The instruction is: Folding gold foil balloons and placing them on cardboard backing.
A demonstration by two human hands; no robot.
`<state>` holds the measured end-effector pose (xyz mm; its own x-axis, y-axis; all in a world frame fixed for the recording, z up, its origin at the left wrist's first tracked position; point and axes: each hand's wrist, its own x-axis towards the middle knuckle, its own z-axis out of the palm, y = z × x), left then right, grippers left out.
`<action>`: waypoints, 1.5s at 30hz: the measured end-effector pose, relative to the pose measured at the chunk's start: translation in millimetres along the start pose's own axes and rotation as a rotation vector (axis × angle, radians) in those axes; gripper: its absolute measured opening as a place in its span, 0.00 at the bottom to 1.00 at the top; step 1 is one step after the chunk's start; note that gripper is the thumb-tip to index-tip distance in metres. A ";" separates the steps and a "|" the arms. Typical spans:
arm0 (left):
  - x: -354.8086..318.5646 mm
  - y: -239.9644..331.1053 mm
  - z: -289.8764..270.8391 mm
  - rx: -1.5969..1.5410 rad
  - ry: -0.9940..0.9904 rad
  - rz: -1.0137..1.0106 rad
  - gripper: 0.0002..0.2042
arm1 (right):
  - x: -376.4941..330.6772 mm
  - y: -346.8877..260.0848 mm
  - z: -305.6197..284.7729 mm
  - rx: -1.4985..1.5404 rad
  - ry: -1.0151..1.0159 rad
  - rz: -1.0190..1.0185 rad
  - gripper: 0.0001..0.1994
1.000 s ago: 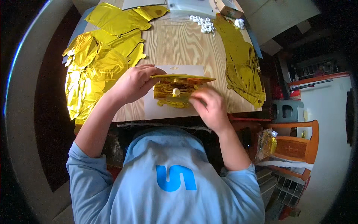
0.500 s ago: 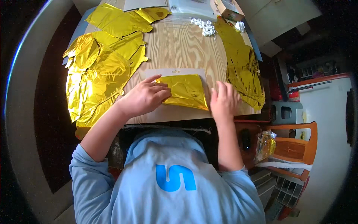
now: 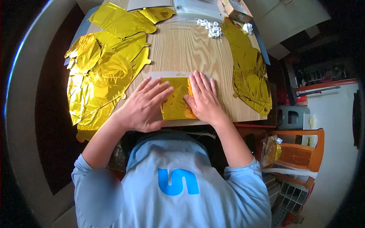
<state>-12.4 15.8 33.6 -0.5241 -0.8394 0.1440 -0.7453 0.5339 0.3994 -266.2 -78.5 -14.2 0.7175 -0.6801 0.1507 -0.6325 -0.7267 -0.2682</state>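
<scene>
Right hand (image 3: 205, 99) has shifted left, lying flat on gold foil (image 3: 175, 100); left hand (image 3: 144, 105) splays wide; neither grips anything.

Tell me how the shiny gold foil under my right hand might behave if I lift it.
The gold foil is probably light and floppy, since it looks thin and sheet-like. It may crease easily: the similar foil pieces at left are wrinkled. Its glossy face suggests it could slide on the pale card.

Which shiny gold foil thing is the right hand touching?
The flat gold foil rectangle in the middle, with the right hand on it. The other, irregular gold foil pieces lie off at either side.
</scene>
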 end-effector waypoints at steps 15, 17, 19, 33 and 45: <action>25.8 7.4 62.4 0.226 0.195 -0.281 0.47 | 1.9 -14.2 4.0 -0.096 -0.029 0.101 0.40; 22.5 5.8 62.0 0.214 0.204 -0.273 0.47 | 1.8 -15.7 3.1 -0.102 -0.041 0.105 0.40; 23.0 6.4 61.4 0.195 0.207 -0.266 0.47 | 1.4 -15.1 3.0 -0.102 -0.035 0.109 0.41; 29.9 32.1 64.2 0.164 0.184 -0.425 0.49 | 6.5 5.3 -6.3 -0.037 -0.063 -0.028 0.41; 29.0 33.8 53.3 0.127 0.138 -0.439 0.51 | 81.4 40.6 -61.8 0.473 -0.283 0.202 0.37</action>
<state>-74.8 15.0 3.0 -0.0947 -0.9896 0.1086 -0.9330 0.1263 0.3371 -251.5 -169.3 46.0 0.6876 -0.7008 -0.1900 -0.6123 -0.4190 -0.6705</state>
